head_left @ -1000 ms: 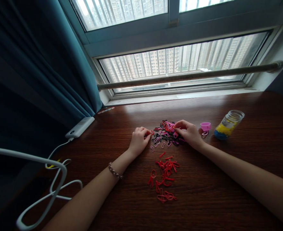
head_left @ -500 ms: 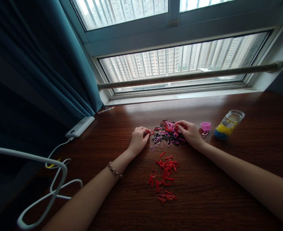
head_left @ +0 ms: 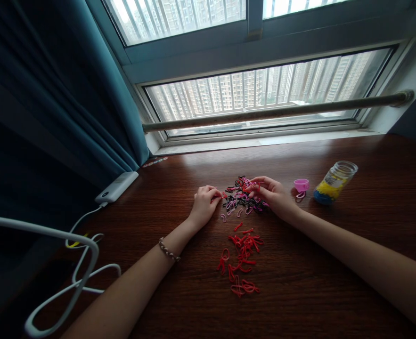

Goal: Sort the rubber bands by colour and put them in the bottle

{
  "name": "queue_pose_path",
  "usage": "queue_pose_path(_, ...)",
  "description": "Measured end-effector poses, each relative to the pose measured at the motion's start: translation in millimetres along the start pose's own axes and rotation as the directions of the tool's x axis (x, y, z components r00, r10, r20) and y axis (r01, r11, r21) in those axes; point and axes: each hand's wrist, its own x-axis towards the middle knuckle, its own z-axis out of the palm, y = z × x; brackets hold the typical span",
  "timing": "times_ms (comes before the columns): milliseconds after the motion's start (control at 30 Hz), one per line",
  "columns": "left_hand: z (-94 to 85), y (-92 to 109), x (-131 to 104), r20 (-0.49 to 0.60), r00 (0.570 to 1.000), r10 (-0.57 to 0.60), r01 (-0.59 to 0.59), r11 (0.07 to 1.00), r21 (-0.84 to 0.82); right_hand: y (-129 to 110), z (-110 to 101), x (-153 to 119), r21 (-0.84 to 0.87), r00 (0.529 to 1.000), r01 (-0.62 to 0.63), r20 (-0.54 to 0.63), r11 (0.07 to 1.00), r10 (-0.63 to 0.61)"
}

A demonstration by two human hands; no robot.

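Note:
A mixed heap of small rubber bands (head_left: 241, 200) in black, pink and red lies on the brown table, between my two hands. On its left edge my left hand (head_left: 206, 203) is closed in a pinch, with a red band (head_left: 224, 195) at its fingertips. From the right, my right hand (head_left: 273, 195) reaches over the heap, thumb and fingers pinched on another red band (head_left: 259, 187). Its fingers cover part of the heap. Nearer to me lies a separate loose group of red rubber bands (head_left: 245, 247).
To the right are a small pink cup-shaped piece (head_left: 301, 184) and a tilted glass jar (head_left: 335, 182) with yellow and blue contents. A white power bank (head_left: 118, 187) with a white cable (head_left: 96, 254) lies left, by the blue curtain. A window with a rail (head_left: 281, 112) stands behind.
My right hand has shifted left over the heap, with a red band now showing at its fingers. My left hand has stayed nearly still at the heap's left edge.

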Motion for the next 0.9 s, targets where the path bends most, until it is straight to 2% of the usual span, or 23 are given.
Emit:
queue_pose_path(100,-0.7,2.6,-0.1,-0.011,1.000,0.004,-0.004,1.000,0.001,-3.4,4.9,-3.0,0.082,0.999,-0.044,0.027,0.996,0.042)
queue_pose_path(267,-3.9,7.7,0.1,-0.087,0.996,0.014,-0.015,1.000,-0.014,-9.7,8.5,-7.8,0.035,0.997,-0.041,0.074,0.999,0.038)
queue_pose_path(367,-6.0,8.5,0.1,-0.128,0.992,-0.002,-0.004,0.999,-0.045,-14.0,12.9,-13.6,-0.031,0.972,-0.033,0.234,0.999,0.039)
queue_pose_path(433,-6.8,8.3,0.0,-0.156,0.988,-0.010,-0.001,0.998,-0.067,-18.1,16.9,-19.2,-0.134,0.898,-0.026,0.432,0.991,0.082)
queue_pose_path(467,-7.1,8.2,0.0,-0.170,0.985,-0.009,-0.004,0.997,-0.075,-20.8,18.7,-21.9,-0.200,0.839,-0.003,0.533,0.980,0.111)
queue_pose_path(533,-7.5,8.2,-0.2,-0.189,0.982,0.004,-0.021,0.996,-0.088,-27.3,20.5,-25.9,-0.302,0.685,0.087,0.710,0.949,0.163)
queue_pose_path(600,-7.7,8.7,-0.6,-0.199,0.980,0.030,-0.051,0.994,-0.097,-34.3,19.3,-26.6,-0.336,0.526,0.165,0.825,0.927,0.205)
queue_pose_path(633,-7.9,9.2,-0.9,-0.200,0.979,0.046,-0.067,0.993,-0.101,-37.3,17.7,-25.6,-0.339,0.466,0.179,0.856,0.924,0.224)
queue_pose_path(667,-8.2,9.8,-1.1,-0.201,0.978,0.061,-0.083,0.991,-0.104,-39.5,15.6,-24.0,-0.347,0.434,0.177,0.868,0.921,0.243)
queue_pose_path(700,-8.7,10.6,-1.5,-0.202,0.977,0.074,-0.098,0.989,-0.108,-40.9,13.4,-22.0,-0.361,0.432,0.168,0.863,0.917,0.260)
queue_pose_path(733,-9.5,11.7,-1.8,-0.204,0.975,0.087,-0.112,0.987,-0.115,-41.1,11.3,-20.1,-0.382,0.457,0.157,0.846,0.911,0.275)
queue_pose_path(833,-13.5,17.2,-4.0,-0.213,0.969,0.128,-0.165,0.972,-0.167,-36.4,7.5,-16.4,-0.442,0.570,0.146,0.769,0.885,0.290)
queue_pose_path(900,-17.3,24.0,-7.2,-0.196,0.961,0.196,-0.240,0.942,-0.233,-31.5,7.1,-15.8,-0.454,0.615,0.159,0.740,0.877,0.271)
